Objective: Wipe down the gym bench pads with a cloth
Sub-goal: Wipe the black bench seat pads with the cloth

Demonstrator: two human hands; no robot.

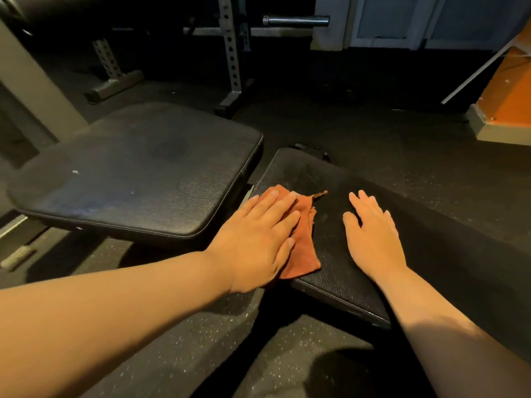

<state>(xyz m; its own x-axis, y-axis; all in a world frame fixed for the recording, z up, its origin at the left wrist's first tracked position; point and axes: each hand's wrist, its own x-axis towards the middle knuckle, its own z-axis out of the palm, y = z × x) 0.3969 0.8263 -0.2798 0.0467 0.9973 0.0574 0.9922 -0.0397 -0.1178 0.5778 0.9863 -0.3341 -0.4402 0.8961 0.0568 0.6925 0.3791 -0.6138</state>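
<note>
On the near pad (436, 242), left hand (258, 239) presses the cloth (303, 251) with straight fingers (277, 203) (right hand (373, 235) flat, holding nothing).

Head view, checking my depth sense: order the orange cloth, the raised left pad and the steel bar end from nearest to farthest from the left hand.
1. Orange cloth, pressed under the left hand.
2. Raised left pad, just beside the hand, leftward.
3. Steel bar end, far back, at the top.
</note>
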